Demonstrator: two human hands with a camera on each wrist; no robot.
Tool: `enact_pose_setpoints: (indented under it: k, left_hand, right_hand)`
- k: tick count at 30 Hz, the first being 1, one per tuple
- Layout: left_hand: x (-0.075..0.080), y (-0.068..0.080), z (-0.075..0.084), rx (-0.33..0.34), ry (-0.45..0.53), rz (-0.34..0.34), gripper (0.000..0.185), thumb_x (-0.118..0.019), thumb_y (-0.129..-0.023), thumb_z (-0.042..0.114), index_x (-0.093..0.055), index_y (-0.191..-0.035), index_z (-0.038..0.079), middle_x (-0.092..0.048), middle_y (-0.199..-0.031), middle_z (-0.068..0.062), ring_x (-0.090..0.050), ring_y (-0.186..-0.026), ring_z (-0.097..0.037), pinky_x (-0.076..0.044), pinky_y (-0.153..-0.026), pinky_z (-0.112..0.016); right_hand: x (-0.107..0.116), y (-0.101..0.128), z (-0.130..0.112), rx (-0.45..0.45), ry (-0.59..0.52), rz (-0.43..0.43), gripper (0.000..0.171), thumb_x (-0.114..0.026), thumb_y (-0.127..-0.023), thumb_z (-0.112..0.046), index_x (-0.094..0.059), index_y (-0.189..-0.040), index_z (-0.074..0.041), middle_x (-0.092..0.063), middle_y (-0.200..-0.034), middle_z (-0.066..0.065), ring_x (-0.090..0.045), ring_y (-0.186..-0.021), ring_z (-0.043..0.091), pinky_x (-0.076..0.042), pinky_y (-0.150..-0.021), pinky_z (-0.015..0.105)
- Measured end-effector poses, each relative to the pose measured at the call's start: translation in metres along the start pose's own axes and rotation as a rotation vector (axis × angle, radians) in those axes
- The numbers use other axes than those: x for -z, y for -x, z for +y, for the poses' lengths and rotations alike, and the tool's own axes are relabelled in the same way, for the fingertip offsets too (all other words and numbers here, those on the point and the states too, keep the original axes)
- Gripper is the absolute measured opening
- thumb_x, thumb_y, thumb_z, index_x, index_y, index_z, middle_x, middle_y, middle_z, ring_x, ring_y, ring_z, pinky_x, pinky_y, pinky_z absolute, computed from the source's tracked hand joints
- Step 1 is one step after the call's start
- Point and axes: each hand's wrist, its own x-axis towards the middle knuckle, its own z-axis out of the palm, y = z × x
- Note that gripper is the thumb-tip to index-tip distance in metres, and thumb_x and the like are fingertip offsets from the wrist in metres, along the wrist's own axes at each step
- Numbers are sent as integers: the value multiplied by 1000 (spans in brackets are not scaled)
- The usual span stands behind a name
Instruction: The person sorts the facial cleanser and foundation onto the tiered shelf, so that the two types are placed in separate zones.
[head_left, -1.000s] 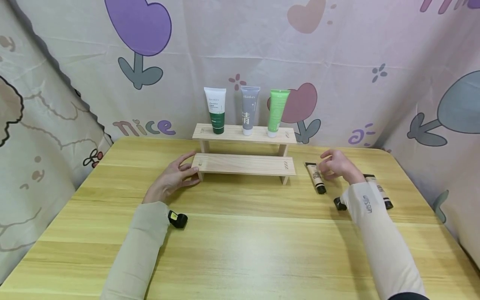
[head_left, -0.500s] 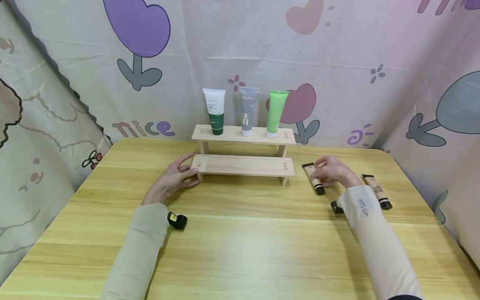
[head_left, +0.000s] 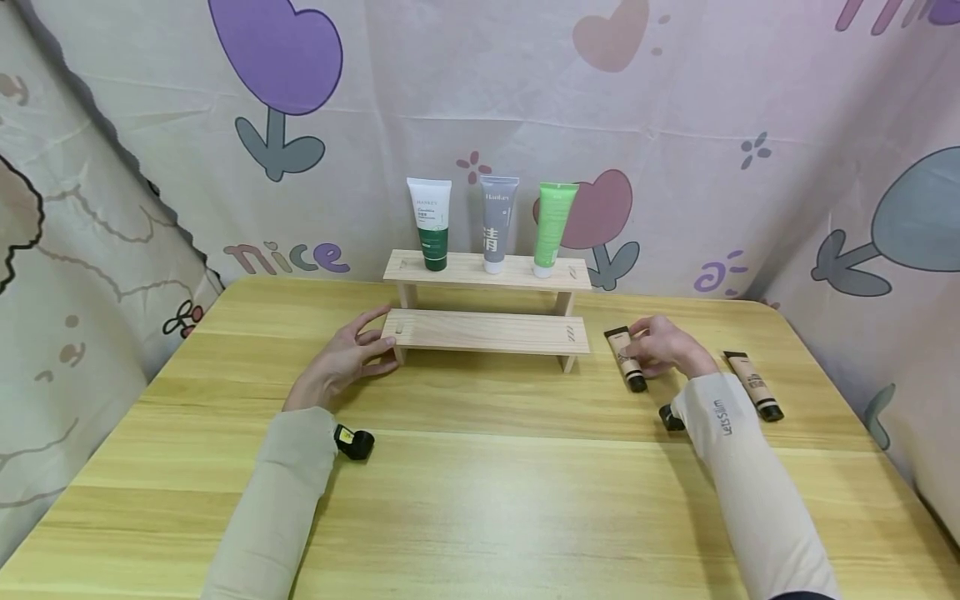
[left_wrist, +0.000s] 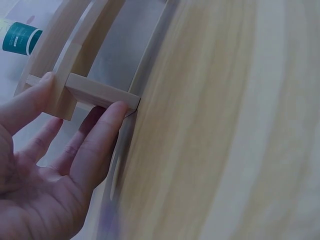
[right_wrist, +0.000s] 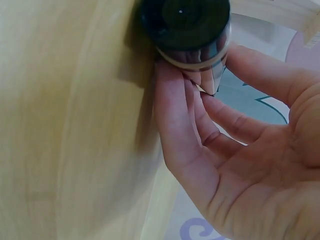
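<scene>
A two-tier wooden shelf (head_left: 487, 329) stands at the middle back of the table. My left hand (head_left: 363, 346) rests against the left end of its lower board (left_wrist: 95, 92), thumb on top and straight fingers (left_wrist: 105, 130) touching the edge. A beige tube with a black cap (head_left: 621, 343) lies on the table to the right of the shelf. My right hand (head_left: 660, 343) grips it, fingers (right_wrist: 175, 105) on one side and thumb on the other, just behind the black cap (right_wrist: 185, 22). A second beige tube (head_left: 752, 383) lies farther right, untouched.
Three tubes stand upright on the top tier: white and green (head_left: 429, 221), grey (head_left: 497, 223), green (head_left: 553, 221). A printed cloth backdrop (head_left: 675, 125) closes the back and both sides. The wooden table (head_left: 487, 500) stretches toward me.
My right hand has come down from above the beige tube and closed round it. The left hand has stayed at the shelf's end.
</scene>
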Motion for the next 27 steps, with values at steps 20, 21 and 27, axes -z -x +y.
enact_pose_setpoints:
  k: [20, 21, 27]
  left_hand:
    - [0, -1, 0, 7, 13, -2, 70, -48, -106, 1, -14, -165, 20, -34, -152, -29, -49, -126, -35, -52, -102, -40]
    - [0, -1, 0, 6, 11, -1, 70, -48, -106, 1, -14, -165, 20, -33, -153, -29, -49, -126, -35, -52, -102, -40]
    - [1, -1, 0, 5, 13, 2, 71, -48, -106, 1, -13, -165, 20, -33, -153, -29, -50, -125, -34, -52, -102, -41]
  right_hand:
    - [2, 3, -2, 14, 9, 38, 67, -66, -94, -4, -27, -144, 20, -57, -113, 27, -61, -77, 16, -62, -67, 32]
    - [3, 4, -3, 20, 13, 41, 68, -66, -94, -4, -27, -144, 20, -57, -114, 29, -62, -77, 17, -62, -66, 32]
    - [9, 8, -9, 51, 3, 34, 71, -64, -95, -4, -22, -146, 21, -58, -117, 30, -64, -79, 17, -63, -71, 35]
